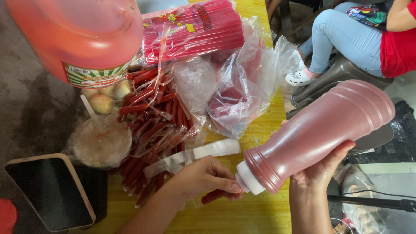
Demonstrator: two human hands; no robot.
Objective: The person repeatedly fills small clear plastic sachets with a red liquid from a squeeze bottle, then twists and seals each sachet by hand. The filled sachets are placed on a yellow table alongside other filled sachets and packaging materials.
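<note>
Over the yellow table (242,212), our right hand (323,171) grips a tilted squeeze bottle (316,134) of red liquid, nozzle meeting the thin plastic tube (213,196) pinched in our left hand (203,177); a misaligned squeeze could spill.

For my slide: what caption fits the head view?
Right hand tips a red bottle into a tube pinched by the left hand.

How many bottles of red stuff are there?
2. The squeeze bottle is tilted in the right hand, its nozzle at the left hand. The big jug stands at the table's top left. Others may be hidden.
</note>
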